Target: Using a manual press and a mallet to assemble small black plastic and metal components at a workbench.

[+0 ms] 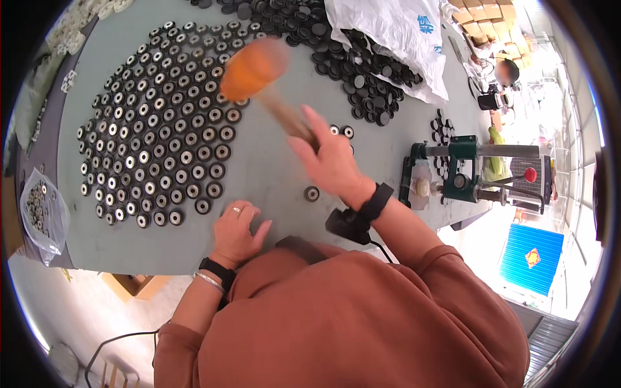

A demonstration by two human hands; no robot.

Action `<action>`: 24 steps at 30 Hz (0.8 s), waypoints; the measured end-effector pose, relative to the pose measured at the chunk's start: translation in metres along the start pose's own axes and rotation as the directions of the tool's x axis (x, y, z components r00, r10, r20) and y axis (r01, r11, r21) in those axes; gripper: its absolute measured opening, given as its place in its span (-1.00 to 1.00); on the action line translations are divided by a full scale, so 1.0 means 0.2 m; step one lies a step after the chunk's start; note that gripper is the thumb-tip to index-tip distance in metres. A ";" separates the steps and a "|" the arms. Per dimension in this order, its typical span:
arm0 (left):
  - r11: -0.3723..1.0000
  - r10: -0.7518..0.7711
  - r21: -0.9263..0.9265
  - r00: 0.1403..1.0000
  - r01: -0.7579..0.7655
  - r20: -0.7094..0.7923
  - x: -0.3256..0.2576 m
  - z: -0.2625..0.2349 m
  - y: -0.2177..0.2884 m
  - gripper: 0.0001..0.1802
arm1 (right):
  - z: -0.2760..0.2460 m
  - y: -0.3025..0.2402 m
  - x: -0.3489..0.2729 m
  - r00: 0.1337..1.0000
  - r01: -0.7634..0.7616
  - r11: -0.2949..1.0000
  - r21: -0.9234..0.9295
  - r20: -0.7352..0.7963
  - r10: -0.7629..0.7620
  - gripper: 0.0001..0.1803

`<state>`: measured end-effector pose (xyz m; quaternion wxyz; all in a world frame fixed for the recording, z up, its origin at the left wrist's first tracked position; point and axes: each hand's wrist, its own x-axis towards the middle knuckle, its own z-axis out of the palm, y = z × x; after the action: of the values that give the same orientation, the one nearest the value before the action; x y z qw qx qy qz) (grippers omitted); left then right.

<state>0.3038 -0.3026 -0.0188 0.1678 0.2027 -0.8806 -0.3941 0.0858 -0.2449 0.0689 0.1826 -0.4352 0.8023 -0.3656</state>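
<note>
My right hand (333,161) is closed round the wooden handle of a mallet (255,68), raised over the table. Its orange head is blurred, and hides part of the spread of round black parts with metal centres (143,157). Close to the table's near edge rests my left hand (236,231), fingers bent down and thumb held apart, with nothing visible in it. One single round part (312,193) lies between the two hands. A few more round parts (348,132) sit just beyond my right hand, partly covered by it.
Black caps (372,97) spill from a white plastic bag (404,39) at the far side. On the right stands a green hand press (462,168) with a red-knobbed lever. A clear bag of small parts (55,216) lies at the left edge. A person (506,72) is in the distance.
</note>
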 end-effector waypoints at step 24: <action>0.754 -0.480 0.551 0.873 0.357 0.091 0.92 -0.14 0.00 -0.26 | 0.30 0.34 0.86 0.931 -0.187 0.897 0.401 0.364 0.032 -0.60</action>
<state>0.1570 -0.4101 0.0244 -0.0877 0.3868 -0.8980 -0.1904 -0.0108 -0.3890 -0.0184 0.4332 -0.3953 0.6807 -0.4390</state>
